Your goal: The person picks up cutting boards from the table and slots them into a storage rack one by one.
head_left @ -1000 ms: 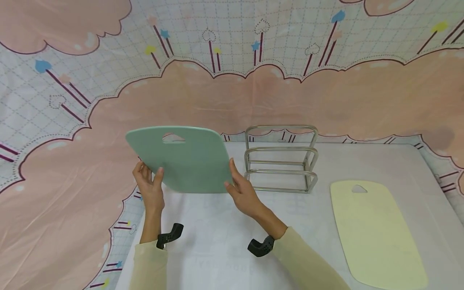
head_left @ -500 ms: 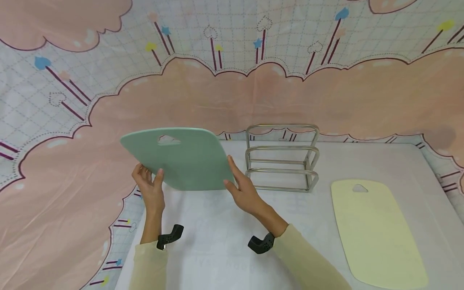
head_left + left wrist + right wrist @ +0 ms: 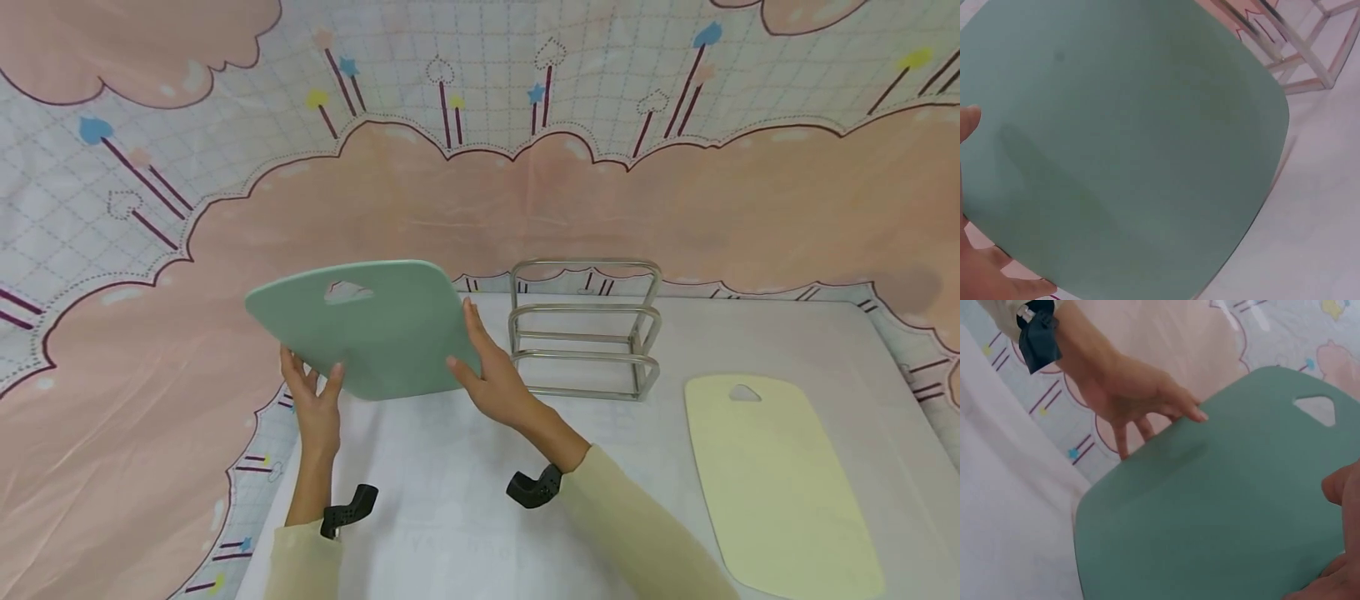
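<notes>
"While the left hand (image 3: pixel 315 412) and right hand (image 3: pixel 498 383) pinch the green board (image 3: pixel 390 342), where is it?"
"Tilted above the white table (image 3: pixel 435 483), near the metal rack (image 3: pixel 585 308), before that cloud-patterned backdrop (image 3: pixel 450 208)."

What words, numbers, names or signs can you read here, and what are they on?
None that I can read.
Green board: no writing seen.
Yellow board: no writing seen.
Rack: no label I can make out.
Wall cloth: just drawn shapes, like stars and lines, no letters I can see.
Black wrist gadgets: too small to tell.
</notes>
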A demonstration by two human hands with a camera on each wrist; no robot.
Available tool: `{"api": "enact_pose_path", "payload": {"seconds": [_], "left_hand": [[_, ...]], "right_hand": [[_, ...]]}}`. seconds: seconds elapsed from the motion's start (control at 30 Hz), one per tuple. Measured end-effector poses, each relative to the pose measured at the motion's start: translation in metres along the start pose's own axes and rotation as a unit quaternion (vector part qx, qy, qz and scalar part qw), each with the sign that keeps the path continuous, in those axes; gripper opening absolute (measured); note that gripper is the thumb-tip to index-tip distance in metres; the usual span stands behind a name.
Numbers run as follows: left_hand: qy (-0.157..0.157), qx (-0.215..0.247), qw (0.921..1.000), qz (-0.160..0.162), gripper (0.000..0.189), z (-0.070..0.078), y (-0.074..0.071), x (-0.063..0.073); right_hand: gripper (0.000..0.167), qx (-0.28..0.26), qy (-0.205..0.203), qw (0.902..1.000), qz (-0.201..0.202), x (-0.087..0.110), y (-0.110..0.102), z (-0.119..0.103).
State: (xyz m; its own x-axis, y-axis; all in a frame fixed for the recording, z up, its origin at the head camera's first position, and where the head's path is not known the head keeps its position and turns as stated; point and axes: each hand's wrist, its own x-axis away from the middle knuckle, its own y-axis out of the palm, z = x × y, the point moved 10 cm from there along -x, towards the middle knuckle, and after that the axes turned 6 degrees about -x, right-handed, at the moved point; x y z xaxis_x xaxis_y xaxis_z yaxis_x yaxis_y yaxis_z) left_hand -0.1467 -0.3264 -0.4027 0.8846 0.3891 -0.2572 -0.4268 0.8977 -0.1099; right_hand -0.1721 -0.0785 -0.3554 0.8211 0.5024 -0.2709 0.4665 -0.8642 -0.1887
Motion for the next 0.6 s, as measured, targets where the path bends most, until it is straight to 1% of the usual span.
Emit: {"api": "enact_pose_path", "payload": {"seconds": [0.03, 0.17, 0.27, 0.37, 0.47, 0.6], "left_hand": [[0.002, 0.009, 1.0, -0.002, 0.082, -0.001, 0.0, 0.001], [0.01, 0.03, 0.9995, -0.009, 0.082, 0.002, 0.0, 0.004], [0.014, 0.032, 0.9993, -0.011, 0.083, 0.003, -0.001, 0.006], [0.025, 0.032, 0.9991, -0.008, 0.083, 0.006, -0.003, 0.006], [0.051, 0.042, 0.9977, -0.014, 0.083, 0.014, -0.002, 0.002], [0.082, 0.06, 0.9946, -0.021, 0.083, 0.026, 0.003, -0.004]], "right_hand": [[0.069, -0.005, 0.002, 1.0, -0.001, 0.0, -0.001, -0.006], [0.069, -0.015, -0.017, 0.9997, 0.006, -0.004, -0.002, -0.007], [0.069, -0.019, -0.024, 0.9995, 0.007, -0.007, -0.002, -0.009], [0.068, -0.037, -0.017, 0.9992, 0.003, -0.01, -0.003, -0.009], [0.069, -0.058, -0.012, 0.9983, 0.0, -0.012, -0.006, -0.01], [0.068, -0.07, -0.027, 0.9972, -0.002, -0.016, -0.012, -0.016]]}}
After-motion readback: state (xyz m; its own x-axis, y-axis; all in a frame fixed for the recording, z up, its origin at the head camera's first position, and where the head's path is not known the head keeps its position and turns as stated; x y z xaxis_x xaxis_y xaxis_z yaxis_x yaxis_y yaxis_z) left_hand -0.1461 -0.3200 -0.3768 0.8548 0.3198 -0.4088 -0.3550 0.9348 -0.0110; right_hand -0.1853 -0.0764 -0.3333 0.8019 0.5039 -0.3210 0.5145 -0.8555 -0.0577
